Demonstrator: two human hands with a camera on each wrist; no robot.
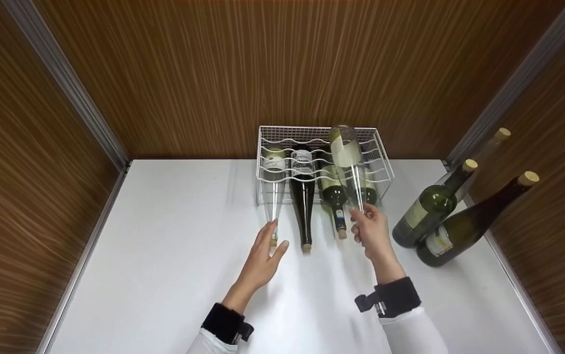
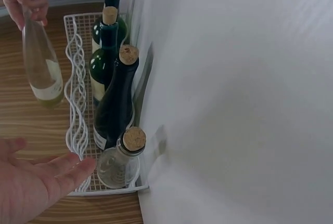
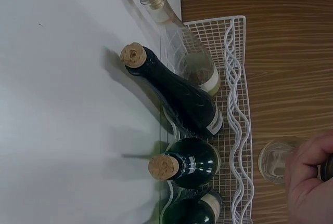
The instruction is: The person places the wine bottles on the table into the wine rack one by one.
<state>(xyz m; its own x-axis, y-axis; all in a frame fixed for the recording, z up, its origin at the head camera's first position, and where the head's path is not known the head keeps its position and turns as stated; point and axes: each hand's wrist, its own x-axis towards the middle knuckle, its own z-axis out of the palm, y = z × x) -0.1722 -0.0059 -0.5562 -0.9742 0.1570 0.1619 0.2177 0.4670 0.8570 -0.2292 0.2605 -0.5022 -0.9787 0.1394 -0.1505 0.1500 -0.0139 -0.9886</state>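
By its neck, my right hand (image 1: 374, 233) grips a clear glass bottle (image 2: 42, 63) with a pale label, its base pointing away over the right part of a white wire rack (image 1: 259, 147). My left hand (image 1: 258, 263) has its fingers extended beside the corked neck of another clear bottle (image 1: 273, 189) lying in the rack's leftmost slot. Whether the fingers touch that neck, I cannot tell. A slim dark bottle (image 1: 304, 201) and a green bottle (image 1: 334, 194) lie in the slots to its right. Another green bottle (image 1: 370, 192) lies partly hidden behind the held one.
Right of the rack stand a green bottle (image 1: 417, 216), a tall dark bottle (image 1: 464, 233) and a clear bottle (image 1: 486, 152) partly hidden behind them, all corked. Wood-grain panels (image 1: 199, 73) enclose the white table (image 1: 164, 246) at the back and sides.
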